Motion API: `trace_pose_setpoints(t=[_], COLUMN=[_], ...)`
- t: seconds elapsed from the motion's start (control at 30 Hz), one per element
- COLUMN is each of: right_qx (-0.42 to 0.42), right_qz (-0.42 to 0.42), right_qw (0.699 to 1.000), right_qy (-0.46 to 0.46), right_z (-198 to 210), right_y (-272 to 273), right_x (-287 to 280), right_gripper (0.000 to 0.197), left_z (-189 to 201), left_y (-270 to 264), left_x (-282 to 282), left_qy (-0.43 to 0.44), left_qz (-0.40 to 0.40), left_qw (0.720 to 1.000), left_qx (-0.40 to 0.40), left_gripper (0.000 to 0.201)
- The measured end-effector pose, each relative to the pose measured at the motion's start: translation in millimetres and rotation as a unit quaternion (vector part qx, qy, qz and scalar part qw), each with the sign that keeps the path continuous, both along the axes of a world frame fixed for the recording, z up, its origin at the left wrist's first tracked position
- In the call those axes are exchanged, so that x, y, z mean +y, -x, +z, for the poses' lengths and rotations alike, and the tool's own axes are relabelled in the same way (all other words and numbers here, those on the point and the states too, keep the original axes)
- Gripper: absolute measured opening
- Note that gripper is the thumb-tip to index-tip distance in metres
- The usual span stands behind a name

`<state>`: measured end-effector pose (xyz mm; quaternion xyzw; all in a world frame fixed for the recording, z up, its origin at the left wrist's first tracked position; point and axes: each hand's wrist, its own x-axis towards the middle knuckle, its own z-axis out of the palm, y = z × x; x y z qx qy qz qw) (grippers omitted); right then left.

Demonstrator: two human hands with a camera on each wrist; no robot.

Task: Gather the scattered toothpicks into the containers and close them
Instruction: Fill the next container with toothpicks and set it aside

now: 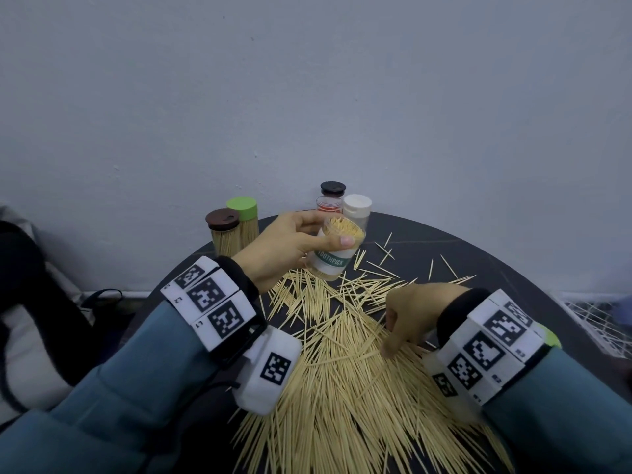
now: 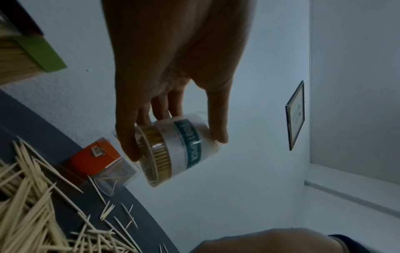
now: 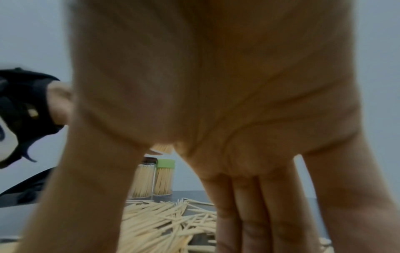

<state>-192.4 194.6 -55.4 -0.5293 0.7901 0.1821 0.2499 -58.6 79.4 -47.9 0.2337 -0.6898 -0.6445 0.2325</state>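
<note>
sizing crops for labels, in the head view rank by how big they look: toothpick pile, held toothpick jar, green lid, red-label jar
1. toothpick pile
2. held toothpick jar, in the left hand
3. green lid
4. red-label jar, partly hidden and farther away, so its rank against the lid is unsure

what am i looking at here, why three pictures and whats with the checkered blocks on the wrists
No machine here: a person wears three cameras, one on the head and one on each wrist. The checkered blocks are wristbands carrying printed marker squares.

The head view looks down at a dark round table strewn with loose toothpicks. The left hand holds an open, lidless jar labelled TOOTHPICK, nearly full. The right hand reaches its fingers down into the pile. Closed jars stand at the back. The wrist views show each palm from underneath.
</note>
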Motion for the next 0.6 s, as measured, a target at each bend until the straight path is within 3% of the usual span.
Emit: trace_pose_setpoints(t=[0.07, 0.6], right_qx=[-0.006, -0.021], right_qz=[0.003, 0.006], right_qw=[1.0, 0.995], right_qy=[0.008, 0.093], right_z=[-1.2, -8.8], right_y=[-2.5, 1.3], right_x=[-1.1, -3.7], right_gripper=[0.037, 0.043], left_z=[-0.4, -0.4], left_y=[0.2, 0.6], left_x=[0.9, 1.8], left_qy=[0.003, 0.009], left_qz=[0.0, 0.001], left_qw=[1.0, 1.0], left_qx=[-0.004, -0.015], left_gripper=[0.064, 0.065])
